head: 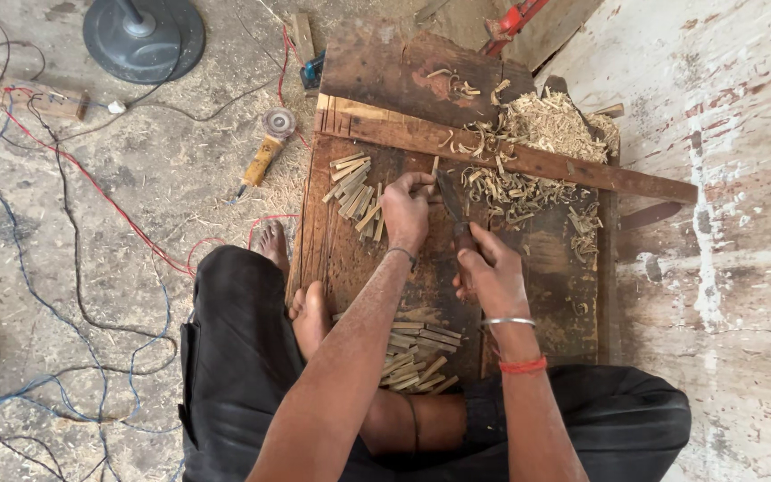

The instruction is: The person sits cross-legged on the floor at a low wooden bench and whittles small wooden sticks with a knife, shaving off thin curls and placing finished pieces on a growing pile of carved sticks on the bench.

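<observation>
**Wood, metal and concrete under your hands**

You sit at a dark wooden board (546, 268), worn matt and stained, rough along its edges. Across its far edge lies a paler plank (421, 134), dry and unfinished. Your left hand (406, 212) pinches a thin raw wood stick (434, 170); your right hand (491, 272) grips a knife (453, 207) with a dull dark metal blade. Pale, fibrous shavings (551, 125) pile at the board's far right corner. Raw cut sticks (354, 192) lie matt near the far left edge, more (417, 353) at the near edge. Your right wrist carries a shiny metal bangle (509, 320) and red thread (523, 365). The floor (136, 223) is rough, dusty concrete.
</observation>
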